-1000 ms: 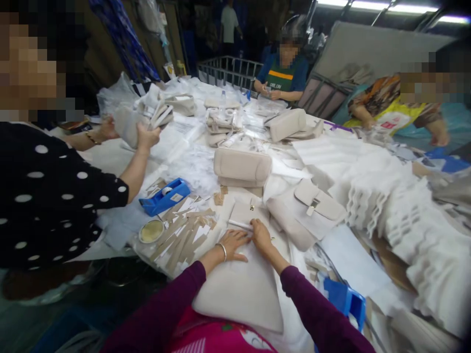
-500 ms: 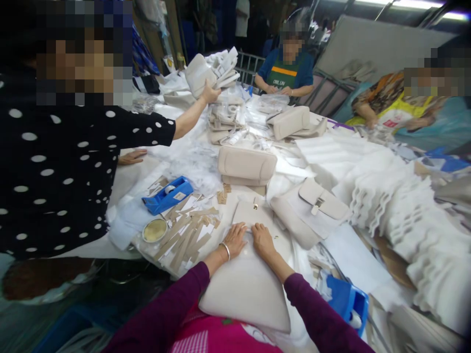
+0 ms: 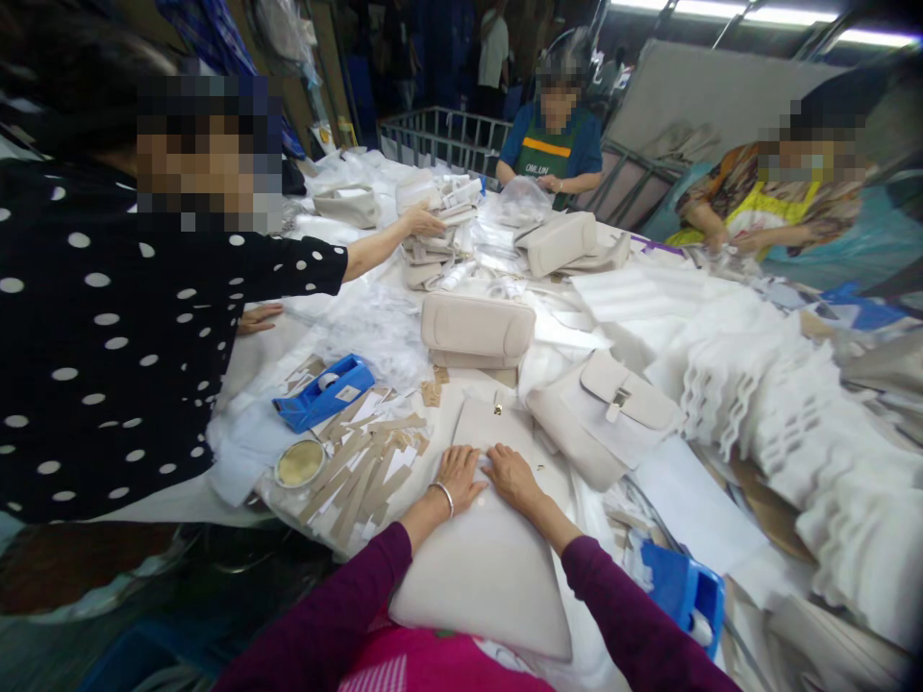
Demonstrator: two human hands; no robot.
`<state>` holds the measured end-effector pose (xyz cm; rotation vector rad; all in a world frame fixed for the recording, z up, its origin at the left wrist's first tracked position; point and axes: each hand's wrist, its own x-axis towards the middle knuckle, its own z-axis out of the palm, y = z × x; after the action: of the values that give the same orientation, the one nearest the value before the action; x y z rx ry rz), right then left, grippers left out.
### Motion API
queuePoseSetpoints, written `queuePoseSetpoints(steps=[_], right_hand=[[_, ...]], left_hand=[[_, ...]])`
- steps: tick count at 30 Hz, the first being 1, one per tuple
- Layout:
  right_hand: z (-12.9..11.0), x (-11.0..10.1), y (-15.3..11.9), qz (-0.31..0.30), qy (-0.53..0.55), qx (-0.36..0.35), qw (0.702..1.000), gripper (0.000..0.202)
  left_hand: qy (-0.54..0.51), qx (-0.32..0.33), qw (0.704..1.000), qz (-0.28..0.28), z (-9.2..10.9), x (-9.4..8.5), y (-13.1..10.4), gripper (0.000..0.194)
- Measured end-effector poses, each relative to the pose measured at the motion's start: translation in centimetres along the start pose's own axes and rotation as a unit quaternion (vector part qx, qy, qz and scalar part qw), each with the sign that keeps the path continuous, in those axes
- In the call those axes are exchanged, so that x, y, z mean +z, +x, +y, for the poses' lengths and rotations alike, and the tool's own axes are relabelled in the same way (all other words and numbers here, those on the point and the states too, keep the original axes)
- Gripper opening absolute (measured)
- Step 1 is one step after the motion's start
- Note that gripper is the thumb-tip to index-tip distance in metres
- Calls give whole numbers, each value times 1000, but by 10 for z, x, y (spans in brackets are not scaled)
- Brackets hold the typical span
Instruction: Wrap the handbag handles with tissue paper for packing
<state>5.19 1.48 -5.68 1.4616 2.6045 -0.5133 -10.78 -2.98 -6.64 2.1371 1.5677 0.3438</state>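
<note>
A beige handbag (image 3: 476, 577) lies flat in front of me, its wide end against my apron and a small gold clasp near its far end. My left hand (image 3: 460, 479) rests on the bag with fingers extended across it. Beside it, my right hand (image 3: 511, 475) lies on the same surface, fingers slightly bent and fingertips almost meeting the left ones. Between the fingertips shows a small pale patch that I cannot make out. Just to the right sits another beige bag (image 3: 606, 413) with a buckled flap, and beyond is a beige bag (image 3: 477, 325) on its side.
On the left are a blue tape dispenser (image 3: 324, 392), a round tin (image 3: 300, 463) and scattered cardboard strips (image 3: 364, 481). A second blue dispenser (image 3: 685, 586) and stacked white foam sheets (image 3: 764, 404) occupy the right. A co-worker's hand (image 3: 422, 221) reaches over a pile of bag parts.
The co-worker on the left has set down the beige bag pieces held up before, and that hand is now lower over the pile. My hands have barely shifted on the bag.
</note>
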Motion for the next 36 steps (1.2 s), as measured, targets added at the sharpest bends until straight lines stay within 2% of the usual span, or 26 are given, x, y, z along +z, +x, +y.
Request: queuePoseSetpoints(steps=[13,18,25,30,36], right_hand=[[4,4,-2,4,47,11,999,22],[4,2,-4,20,75,-8,997,23],[9,5,0,-5,60,-12,998,27],[10,9,0,6,56,-16,998,27],[11,14,1,36,74,-23,996,20]], left_hand=[[24,-2,1000,14,0,1,1,52],[32,-21,999,21,0,6,2,60],[49,-48,998,17,1,7,-1,65],[47,7,999,11,3,2,-2,57],[57,22,998,17,6,-4,-3,54]])
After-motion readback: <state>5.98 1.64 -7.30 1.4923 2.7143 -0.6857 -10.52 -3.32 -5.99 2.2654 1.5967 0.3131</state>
